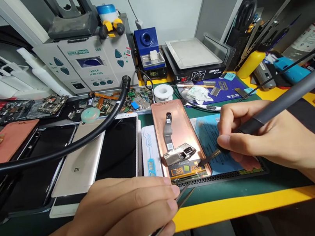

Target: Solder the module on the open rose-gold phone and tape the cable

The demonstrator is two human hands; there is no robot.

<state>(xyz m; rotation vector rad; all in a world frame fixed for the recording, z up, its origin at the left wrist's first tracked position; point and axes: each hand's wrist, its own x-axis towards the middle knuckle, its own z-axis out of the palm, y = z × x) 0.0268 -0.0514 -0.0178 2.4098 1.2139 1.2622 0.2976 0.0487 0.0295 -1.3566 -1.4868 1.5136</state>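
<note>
A copper-coloured phone screen assembly (178, 130) lies face down on the green mat, its flex cable and a small silver metal shield (179, 155) on top. My right hand (267, 137) grips a grey soldering iron (290, 96) like a pen, and the iron's tip touches the circuit strip at the assembly's lower edge. My left hand (122, 218) pinches metal tweezers (184, 196), whose points sit just below that same lower edge.
Several phones and screens (78, 165) lie to the left under a thick black hose (61, 148). A hot-air station (90, 65), a blue soldering station (149, 52) and a heating plate (192, 55) stand behind. Tools (258, 40) fill the right side. The yellow table edge (241, 204) runs along the front.
</note>
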